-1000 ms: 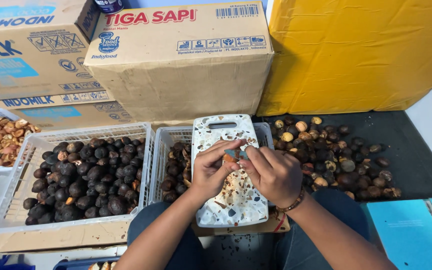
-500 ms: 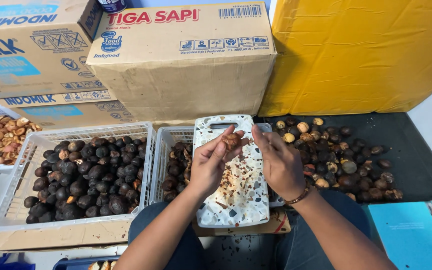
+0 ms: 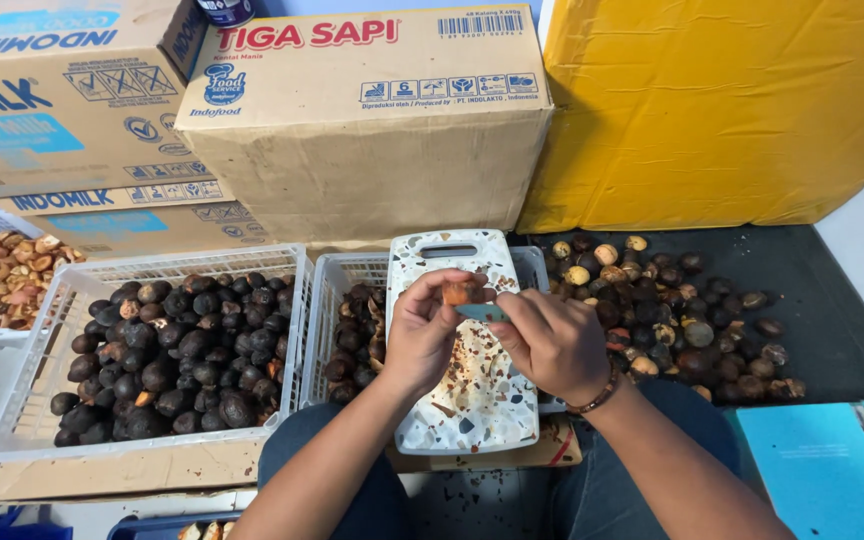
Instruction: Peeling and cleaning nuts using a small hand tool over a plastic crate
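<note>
The left hand (image 3: 422, 335) pinches a small orange-brown nut (image 3: 457, 292) between thumb and fingertips, holding it just above the upper part of the speckled white cutting board (image 3: 472, 410). The right hand (image 3: 552, 340) is closed around a small blade (image 3: 480, 313), its pale tip touching the nut's underside. The board lies over a white plastic basket (image 3: 337, 275) with dark nuts showing at the board's left edge. Left of the board stands a second white basket (image 3: 42, 400) filled with dark round nuts. Right of the board, loose nuts (image 3: 672, 310) lie scattered on a black mat (image 3: 832, 330). Behind the board stand cardboard boxes (image 3: 372, 150).
</note>
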